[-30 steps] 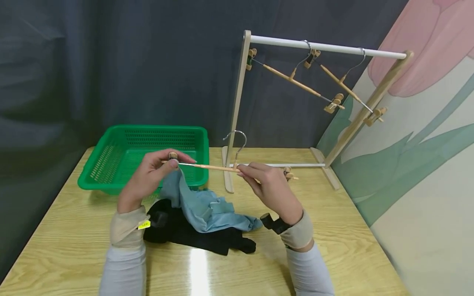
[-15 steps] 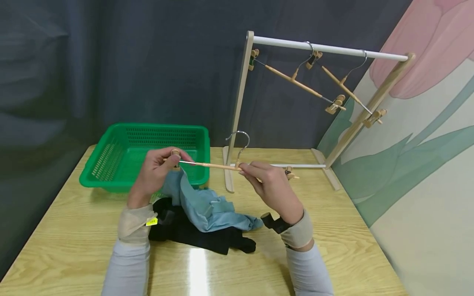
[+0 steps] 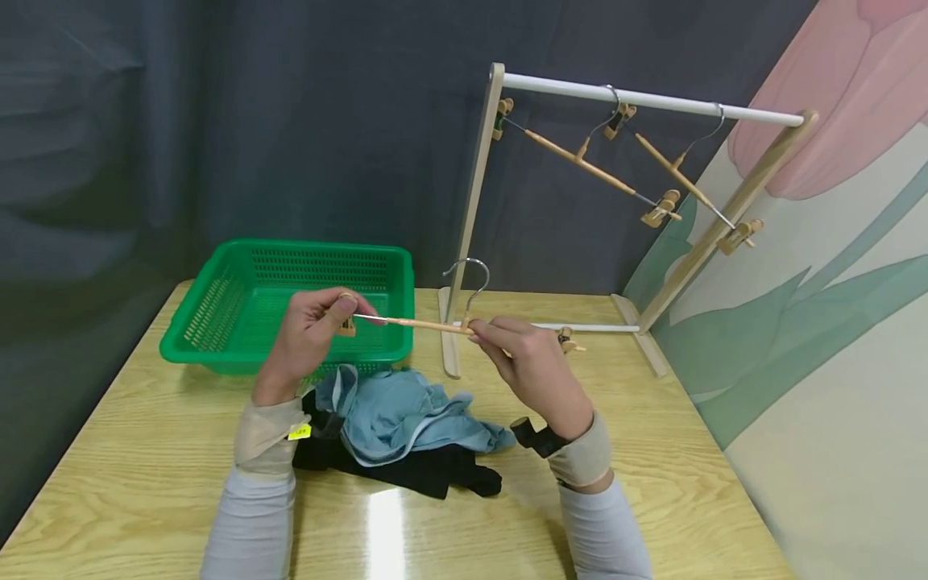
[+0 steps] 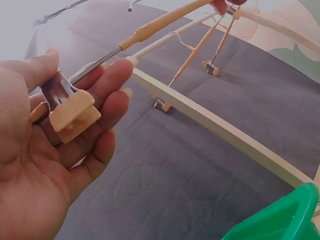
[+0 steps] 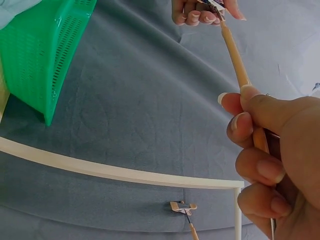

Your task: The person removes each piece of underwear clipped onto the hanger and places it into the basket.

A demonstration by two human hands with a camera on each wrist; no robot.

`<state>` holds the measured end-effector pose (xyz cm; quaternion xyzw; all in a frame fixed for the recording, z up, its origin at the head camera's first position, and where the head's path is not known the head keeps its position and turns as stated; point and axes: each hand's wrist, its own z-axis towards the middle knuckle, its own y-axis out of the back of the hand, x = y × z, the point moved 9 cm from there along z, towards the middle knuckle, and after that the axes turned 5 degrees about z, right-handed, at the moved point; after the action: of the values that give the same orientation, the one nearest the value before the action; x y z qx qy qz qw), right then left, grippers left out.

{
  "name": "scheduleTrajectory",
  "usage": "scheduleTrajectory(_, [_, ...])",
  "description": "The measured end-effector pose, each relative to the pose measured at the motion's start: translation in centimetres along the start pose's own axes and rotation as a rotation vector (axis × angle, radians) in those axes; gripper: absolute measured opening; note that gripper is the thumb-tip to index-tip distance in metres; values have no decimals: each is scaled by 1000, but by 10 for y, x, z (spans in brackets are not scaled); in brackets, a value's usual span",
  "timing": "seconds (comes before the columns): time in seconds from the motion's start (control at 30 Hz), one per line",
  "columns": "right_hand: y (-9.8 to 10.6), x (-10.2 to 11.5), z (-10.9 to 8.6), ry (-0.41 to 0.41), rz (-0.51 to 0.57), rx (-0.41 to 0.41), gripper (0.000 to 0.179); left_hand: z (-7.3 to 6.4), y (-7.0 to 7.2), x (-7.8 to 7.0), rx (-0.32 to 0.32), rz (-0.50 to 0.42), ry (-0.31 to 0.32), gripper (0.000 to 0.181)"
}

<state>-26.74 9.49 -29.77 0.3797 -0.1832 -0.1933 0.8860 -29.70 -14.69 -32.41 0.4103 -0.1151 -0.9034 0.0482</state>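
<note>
A wooden clip hanger with a metal hook is held level above the table between both hands. My left hand pinches the wooden clip at its left end between thumb and fingers; no cloth shows in the clip. Around the middle of the bar, near the hook, my right hand grips with curled fingers. The far-end clip sticks out beyond the right hand, partly hidden. Below lies a crumpled light-blue garment, apart from the hanger, on top of a black garment.
A green plastic basket stands behind the clothes at left. To its right is a wooden rack with a white rail, from which two clip hangers hang. A painted wall borders the table at right.
The blue garment's raised corner has dropped from the left-end clip down onto the pile. The left hand has shifted slightly right, still on the clip. The right hand stays on the bar.
</note>
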Motion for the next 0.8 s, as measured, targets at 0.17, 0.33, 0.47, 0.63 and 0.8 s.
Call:
scheduleTrajectory(0.17, [1, 0, 0, -3, -3, -7, 21, 1, -2, 5, 58, 6, 54, 34])
scheduleTrajectory(0.33, [0, -1, -1, -10, -16, 4, 22, 1, -7, 13, 132, 9, 118, 36])
scheduleTrajectory(0.47, [0, -3, -1, -19, -34, 11, 21, 2, -9, 16, 140, 31, 153, 33])
scheduleTrajectory(0.63, [3, -8, -2, -55, -68, 26, 20, 4, -18, 24, 179, 97, 239, 37])
scheduleTrajectory(0.8, [1, -18, -12, -119, -149, 80, 20, 7, -35, 38, 283, 211, 348, 42])
